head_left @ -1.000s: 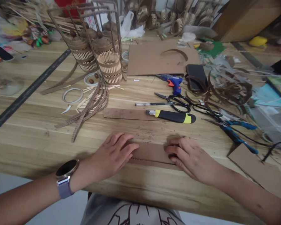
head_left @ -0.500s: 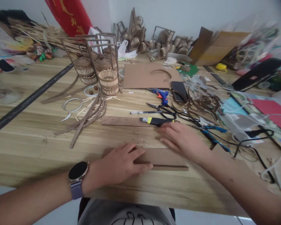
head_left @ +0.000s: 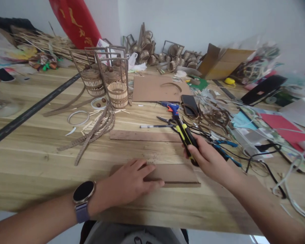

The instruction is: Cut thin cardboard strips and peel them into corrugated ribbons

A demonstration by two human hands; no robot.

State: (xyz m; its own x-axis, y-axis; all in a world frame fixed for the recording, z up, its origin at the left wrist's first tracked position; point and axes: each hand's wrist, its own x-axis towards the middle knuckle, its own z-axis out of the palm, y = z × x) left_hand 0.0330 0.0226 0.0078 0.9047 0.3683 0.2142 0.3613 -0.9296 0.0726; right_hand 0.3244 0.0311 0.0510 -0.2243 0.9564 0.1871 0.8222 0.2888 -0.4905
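Note:
My left hand point(head_left: 130, 183) lies spread on a piece of brown cardboard point(head_left: 178, 173) near the front edge of the table. Raised above the right end of that cardboard, my right hand point(head_left: 205, 156) is wrapped round a black and yellow utility knife point(head_left: 188, 142). The knife's tip overlaps the blue glue gun point(head_left: 172, 107) in view. Behind the hands lies a narrow cardboard strip point(head_left: 144, 136), with a pen point(head_left: 155, 126) and black scissors point(head_left: 165, 119) beyond it.
Small slatted baskets point(head_left: 117, 95) stand at the back left beside curled strips point(head_left: 94, 130). A cardboard sheet point(head_left: 147, 88) and a black phone point(head_left: 189, 104) lie further back. Blue-handled pliers point(head_left: 227, 143), cables and a plastic box point(head_left: 251, 139) crowd the right side.
My right hand has closed on the utility knife and lifted it off the cardboard strip, turning it upright and drawing it nearer. My left hand stays on the cardboard. The view has shifted slightly.

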